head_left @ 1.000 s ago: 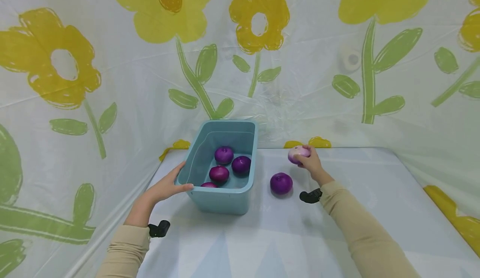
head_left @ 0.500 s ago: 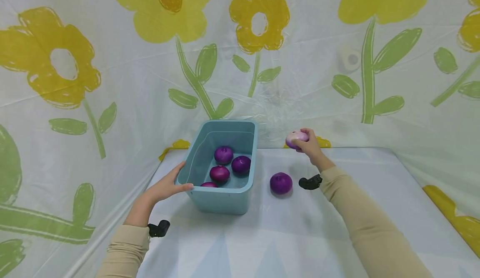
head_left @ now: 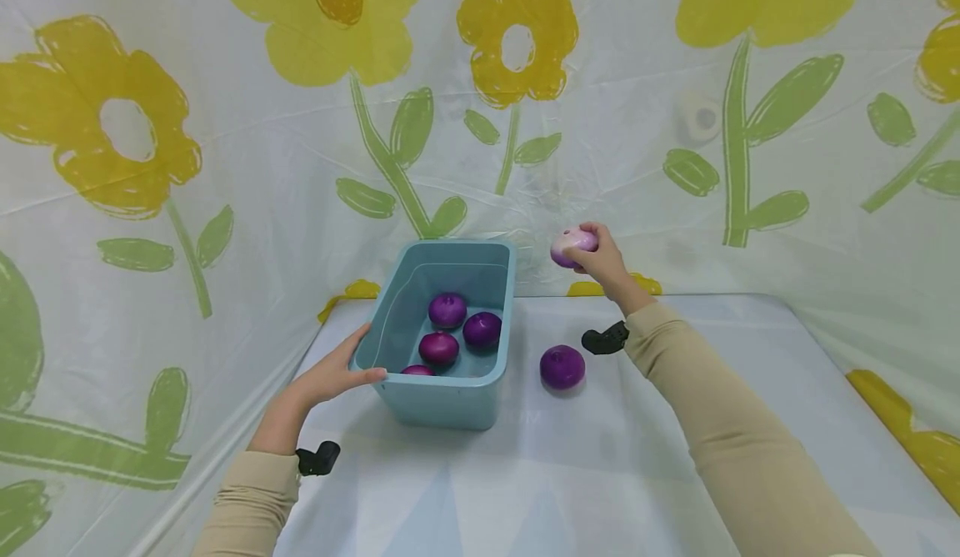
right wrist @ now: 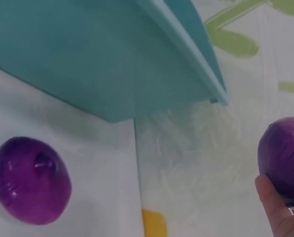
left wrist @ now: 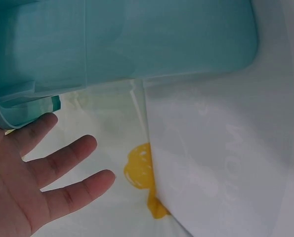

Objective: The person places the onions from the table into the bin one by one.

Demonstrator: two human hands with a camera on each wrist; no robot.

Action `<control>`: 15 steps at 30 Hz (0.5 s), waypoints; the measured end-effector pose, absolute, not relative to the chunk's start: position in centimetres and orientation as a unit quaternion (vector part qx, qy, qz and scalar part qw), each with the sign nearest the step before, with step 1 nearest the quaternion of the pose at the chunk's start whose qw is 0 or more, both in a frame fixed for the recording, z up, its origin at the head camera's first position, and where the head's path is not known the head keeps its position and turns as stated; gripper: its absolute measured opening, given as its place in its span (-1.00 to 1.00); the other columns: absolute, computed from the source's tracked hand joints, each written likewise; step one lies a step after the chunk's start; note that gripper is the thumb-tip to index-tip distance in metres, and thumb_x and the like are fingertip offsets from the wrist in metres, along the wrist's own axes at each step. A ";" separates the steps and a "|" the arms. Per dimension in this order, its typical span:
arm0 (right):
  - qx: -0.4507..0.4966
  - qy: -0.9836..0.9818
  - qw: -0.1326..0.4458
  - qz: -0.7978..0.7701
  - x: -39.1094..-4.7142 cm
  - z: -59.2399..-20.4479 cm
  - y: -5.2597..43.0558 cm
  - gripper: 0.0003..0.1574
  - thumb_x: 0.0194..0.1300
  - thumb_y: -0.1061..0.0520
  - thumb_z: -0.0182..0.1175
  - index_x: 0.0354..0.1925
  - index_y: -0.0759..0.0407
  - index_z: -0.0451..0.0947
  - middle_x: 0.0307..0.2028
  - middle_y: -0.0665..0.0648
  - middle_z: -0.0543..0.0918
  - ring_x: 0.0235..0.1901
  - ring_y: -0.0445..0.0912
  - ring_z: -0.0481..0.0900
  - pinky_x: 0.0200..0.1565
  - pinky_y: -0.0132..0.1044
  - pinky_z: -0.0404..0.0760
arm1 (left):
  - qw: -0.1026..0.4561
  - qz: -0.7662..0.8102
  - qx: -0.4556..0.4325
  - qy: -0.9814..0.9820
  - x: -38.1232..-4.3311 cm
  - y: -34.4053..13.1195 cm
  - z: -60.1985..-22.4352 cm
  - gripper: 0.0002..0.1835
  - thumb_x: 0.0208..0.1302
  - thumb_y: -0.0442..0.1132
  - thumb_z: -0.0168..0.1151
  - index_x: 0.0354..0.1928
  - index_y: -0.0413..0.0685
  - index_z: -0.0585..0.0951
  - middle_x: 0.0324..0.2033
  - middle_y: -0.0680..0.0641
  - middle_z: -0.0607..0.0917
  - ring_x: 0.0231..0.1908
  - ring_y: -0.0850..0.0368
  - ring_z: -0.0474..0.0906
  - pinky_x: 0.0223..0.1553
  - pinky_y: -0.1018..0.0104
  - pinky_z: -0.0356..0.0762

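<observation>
My right hand (head_left: 604, 265) holds a pale-and-purple red onion (head_left: 572, 248) in the air, right of a blue-green plastic bin (head_left: 442, 403) and above its rim level. In the right wrist view, a finger (right wrist: 272, 200) lies against the held onion (right wrist: 285, 158). Several red onions (head_left: 447, 311) lie inside the bin, the nearest partly hidden by the front wall. Another red onion (head_left: 562, 368) sits on the table right of the bin. My left hand (head_left: 330, 375) rests at the bin's near left corner, thumb along the front rim; its visible fingers (left wrist: 67, 155) are straight and spread.
A white table (head_left: 675, 474) with pale blue shapes bears the bin. Behind it and along the sides hangs a flower-print sheet (head_left: 600, 148). A black wrist device (head_left: 318, 459) is on the left wrist and another (head_left: 604, 339) on the right.
My right hand has raised the onion from near the table's back edge and carried it left toward the bin. The left hand, bin and other onions have stayed put.
</observation>
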State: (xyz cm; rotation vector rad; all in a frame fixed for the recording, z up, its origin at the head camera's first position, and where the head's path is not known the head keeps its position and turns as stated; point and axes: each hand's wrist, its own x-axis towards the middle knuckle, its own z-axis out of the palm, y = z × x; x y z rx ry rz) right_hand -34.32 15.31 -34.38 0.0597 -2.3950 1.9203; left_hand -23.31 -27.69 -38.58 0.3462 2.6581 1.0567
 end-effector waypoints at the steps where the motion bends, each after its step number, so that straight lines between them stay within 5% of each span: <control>1: 0.022 -0.779 0.038 0.625 -34.4 -34.1 15.0 -0.18 0.21 0.16 0.16 0.32 0.19 -0.02 0.28 0.33 0.14 0.17 0.20 0.26 0.09 -0.01 0.44 | 0.130 0.364 0.119 0.915 -23.3 -27.7 -38.6 0.03 0.13 0.09 0.21 0.43 -0.09 -0.21 0.39 -0.27 -0.09 0.34 -0.30 -0.13 0.19 -0.33 0.01; 15: 0.065 -0.784 0.038 0.616 -34.4 -31.2 10.2 -0.23 0.18 0.18 0.18 0.28 0.19 0.08 0.24 0.30 0.24 0.13 0.14 0.32 0.04 -0.05 0.50 | 0.131 0.356 0.115 0.918 -23.3 -27.7 -38.5 0.06 0.11 0.15 0.20 0.42 -0.11 -0.21 0.39 -0.28 -0.10 0.35 -0.30 -0.14 0.20 -0.32 0.00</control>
